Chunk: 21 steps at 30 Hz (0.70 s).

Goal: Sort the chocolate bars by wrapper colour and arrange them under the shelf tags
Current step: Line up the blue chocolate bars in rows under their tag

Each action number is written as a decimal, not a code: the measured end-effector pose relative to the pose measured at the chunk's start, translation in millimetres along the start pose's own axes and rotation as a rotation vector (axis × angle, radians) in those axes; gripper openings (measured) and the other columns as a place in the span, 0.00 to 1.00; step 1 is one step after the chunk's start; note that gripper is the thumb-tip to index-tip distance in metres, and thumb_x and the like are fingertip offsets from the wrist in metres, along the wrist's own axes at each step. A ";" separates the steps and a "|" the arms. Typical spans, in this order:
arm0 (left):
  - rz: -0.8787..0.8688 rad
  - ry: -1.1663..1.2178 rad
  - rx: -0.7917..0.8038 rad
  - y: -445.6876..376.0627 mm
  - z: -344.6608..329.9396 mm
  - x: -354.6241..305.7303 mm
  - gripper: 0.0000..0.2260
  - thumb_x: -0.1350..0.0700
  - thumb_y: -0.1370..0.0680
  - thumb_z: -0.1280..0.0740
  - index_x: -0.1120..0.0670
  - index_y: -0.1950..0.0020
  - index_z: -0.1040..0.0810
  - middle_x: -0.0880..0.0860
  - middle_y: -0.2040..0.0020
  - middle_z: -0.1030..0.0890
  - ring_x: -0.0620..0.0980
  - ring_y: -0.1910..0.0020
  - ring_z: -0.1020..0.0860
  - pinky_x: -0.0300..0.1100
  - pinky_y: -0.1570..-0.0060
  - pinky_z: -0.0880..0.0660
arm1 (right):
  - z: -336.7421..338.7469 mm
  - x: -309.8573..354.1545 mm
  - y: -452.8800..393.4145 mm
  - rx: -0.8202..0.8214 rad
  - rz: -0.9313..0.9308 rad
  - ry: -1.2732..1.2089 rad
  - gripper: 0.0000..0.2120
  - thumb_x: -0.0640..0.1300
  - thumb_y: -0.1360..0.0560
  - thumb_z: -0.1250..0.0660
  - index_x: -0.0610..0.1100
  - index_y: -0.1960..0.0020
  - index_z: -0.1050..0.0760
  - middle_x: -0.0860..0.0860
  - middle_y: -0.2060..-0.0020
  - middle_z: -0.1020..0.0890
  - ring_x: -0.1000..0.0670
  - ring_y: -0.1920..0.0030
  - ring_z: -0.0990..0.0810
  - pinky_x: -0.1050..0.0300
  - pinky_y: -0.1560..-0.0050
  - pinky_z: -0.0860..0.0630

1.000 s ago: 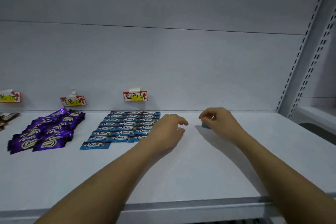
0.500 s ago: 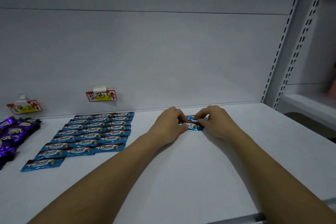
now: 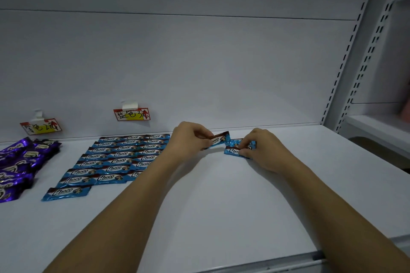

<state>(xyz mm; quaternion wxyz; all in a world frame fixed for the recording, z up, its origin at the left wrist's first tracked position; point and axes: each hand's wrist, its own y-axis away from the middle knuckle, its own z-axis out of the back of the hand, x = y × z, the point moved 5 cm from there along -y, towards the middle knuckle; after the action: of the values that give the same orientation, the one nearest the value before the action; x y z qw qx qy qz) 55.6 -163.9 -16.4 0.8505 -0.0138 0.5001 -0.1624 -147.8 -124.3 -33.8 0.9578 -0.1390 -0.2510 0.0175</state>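
On a white shelf [image 3: 221, 206] backed by a pale panel [image 3: 199, 62], a person's two bare forearms reach forward, each hand busy with a chocolate bar. Left of the left hand [image 3: 188, 139], blue-wrapped bars [image 3: 115, 159] marked "Choco" lie flat in neat overlapping rows, with one single blue bar [image 3: 66, 193] set apart at the near end of the block. Farther left of that hand, at the frame's edge, purple-wrapped bars [image 3: 20, 162] sit in a looser pile. The left hand, fingers curled, pinches a blue bar [image 3: 218, 139] by one end and holds it tilted, its free end raised toward the right hand [image 3: 264, 150]. That right hand pinches a small stack of blue bars [image 3: 235, 149] lying on the shelf just beside its fingertips; how many bars are in the stack cannot be told. Behind and left of the left hand, a red-edged tag [image 3: 132, 114] with handwritten characters hangs on the back panel above the blue rows; a second tag [image 3: 41, 127] hangs above the purple pile. Right of the right hand, a slotted upright [image 3: 352, 51] rises along the shelf's side.
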 end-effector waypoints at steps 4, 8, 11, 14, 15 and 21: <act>0.030 0.099 0.032 0.3 -1.0 0.9 0.08 0.65 0.27 0.28 0.50 0.59 0.16 0.52 0.61 0.15 0.49 0.61 0.16 0.42 0.51 0.20 | 0.7 -0.7 2.6 -0.012 -0.043 -0.067 0.07 0.43 0.27 0.28 0.54 0.58 0.23 0.62 0.60 0.24 0.60 0.59 0.27 0.70 0.67 0.34; 0.036 0.197 0.067 2.2 -2.1 -1.3 0.10 0.67 0.27 0.29 0.52 0.59 0.16 0.53 0.61 0.14 0.50 0.60 0.15 0.44 0.52 0.19 | 4.4 -0.4 7.7 -0.041 -0.034 -0.195 0.08 0.40 0.25 0.30 0.53 0.53 0.21 0.58 0.60 0.21 0.58 0.61 0.26 0.70 0.66 0.33; 0.039 0.278 0.086 12.3 0.2 -7.1 0.10 0.69 0.27 0.30 0.54 0.58 0.16 0.56 0.60 0.15 0.50 0.61 0.16 0.38 0.58 0.19 | 9.6 1.1 12.4 -0.062 -0.057 -0.286 0.09 0.41 0.24 0.31 0.55 0.55 0.19 0.57 0.59 0.18 0.58 0.62 0.23 0.69 0.64 0.31; 0.060 0.327 0.064 23.9 14.0 -9.3 0.08 0.69 0.27 0.29 0.56 0.58 0.16 0.56 0.59 0.16 0.47 0.64 0.17 0.36 0.61 0.20 | 10.9 3.9 15.9 -0.060 -0.094 -0.378 0.07 0.42 0.24 0.31 0.53 0.55 0.19 0.55 0.59 0.16 0.59 0.63 0.21 0.68 0.61 0.28; 0.062 0.321 0.059 28.3 21.5 -8.5 0.08 0.69 0.27 0.29 0.56 0.58 0.16 0.55 0.59 0.16 0.47 0.63 0.17 0.36 0.61 0.20 | 10.4 5.7 17.3 -0.054 -0.091 -0.404 0.06 0.41 0.24 0.30 0.52 0.55 0.19 0.55 0.59 0.16 0.58 0.61 0.20 0.67 0.59 0.27; 0.011 0.061 -0.056 65.8 105.1 11.4 0.08 0.62 0.26 0.29 0.48 0.56 0.15 0.47 0.58 0.15 0.43 0.61 0.17 0.34 0.61 0.22 | 2.7 41.1 23.3 0.007 -0.025 -0.506 0.03 0.38 0.24 0.31 0.44 0.55 0.20 0.52 0.62 0.16 0.63 0.67 0.21 0.74 0.67 0.31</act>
<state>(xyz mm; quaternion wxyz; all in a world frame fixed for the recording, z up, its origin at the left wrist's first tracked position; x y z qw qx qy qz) 167.9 -119.5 14.2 0.8350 -0.0300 0.5302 -0.1439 -112.3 -96.9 -18.4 0.8651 -0.1237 -0.4843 0.0410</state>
